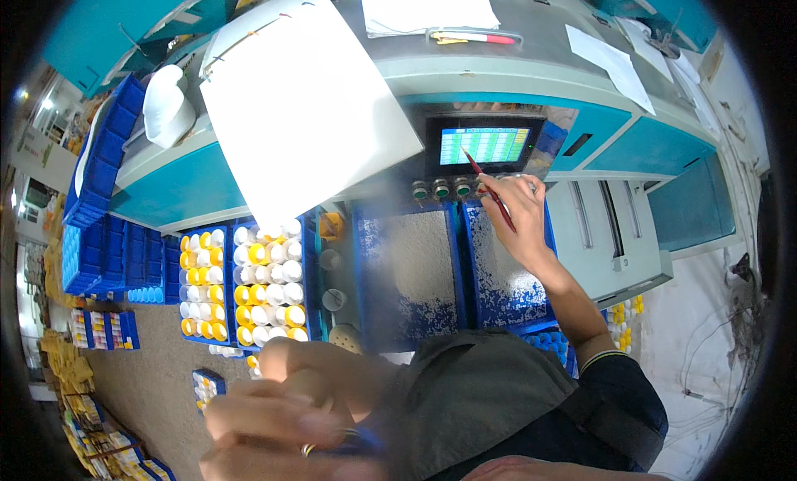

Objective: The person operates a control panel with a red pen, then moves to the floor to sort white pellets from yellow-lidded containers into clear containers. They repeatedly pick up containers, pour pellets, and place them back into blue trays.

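My right hand [525, 219] grips a slim dark red pen-like stick [502, 211]. Its pointed tip reaches the lower part of a lit touch screen [501, 144] on the teal and grey machine. Below the screen, beside that hand, runs a row of round push-buttons [442, 189]. My left hand [274, 419] is raised close to the camera at the lower left, blurred, its fingers bent; whether anything is in it cannot be made out. Under my right hand and forearm lie two blue trays [457, 253] with small white pieces [419, 244] spread inside.
Left of the trays, blue crates [227, 286] hold white and yellow capped bottles [270, 294]. A large white sheet [311, 99] overhangs the machine's front. Pens lie in a holder [473, 38] on top. Blue bins [108, 253] are stacked at far left, near a white jug-like container [168, 107].
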{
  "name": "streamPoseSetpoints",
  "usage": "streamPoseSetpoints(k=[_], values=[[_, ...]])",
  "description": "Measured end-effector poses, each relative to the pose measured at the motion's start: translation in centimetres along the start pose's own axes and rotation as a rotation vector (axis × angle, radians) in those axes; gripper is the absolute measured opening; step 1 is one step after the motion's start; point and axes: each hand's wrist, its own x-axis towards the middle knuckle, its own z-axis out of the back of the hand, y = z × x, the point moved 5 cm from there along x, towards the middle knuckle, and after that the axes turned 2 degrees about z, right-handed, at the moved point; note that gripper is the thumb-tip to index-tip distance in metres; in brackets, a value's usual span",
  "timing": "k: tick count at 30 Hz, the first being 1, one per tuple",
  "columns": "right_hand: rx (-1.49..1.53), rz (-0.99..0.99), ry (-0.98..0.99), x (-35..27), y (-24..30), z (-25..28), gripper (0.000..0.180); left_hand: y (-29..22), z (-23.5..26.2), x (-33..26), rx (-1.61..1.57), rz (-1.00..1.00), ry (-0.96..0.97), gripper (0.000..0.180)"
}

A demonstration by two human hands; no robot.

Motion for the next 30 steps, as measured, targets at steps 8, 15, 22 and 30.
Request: streamPoseSetpoints(k=[8,15,22,30], values=[[0.006,0.004,-0.025,0.1,0.1,-0.3,0.034,1.5,-3.9,0.8,-0.093,-0.081,-0.210,0.063],[0.000,-0.002,-0.027,0.0,-0.1,-0.1,0.034,3.3,-5.3,0.8,-0.148,-0.278,-0.184,0.066],[-0.013,-0.008,-0.015,-0.1,-0.2,-0.1,0.035,3.2,-6.1,-0.1,-0.250,-0.168,-0.135,0.073],[-0.009,0.009,-0.027,0.0,-0.1,0.0,0.036,3.8,-6.7,-0.7,-0.350,-0.197,-0.146,0.076]])
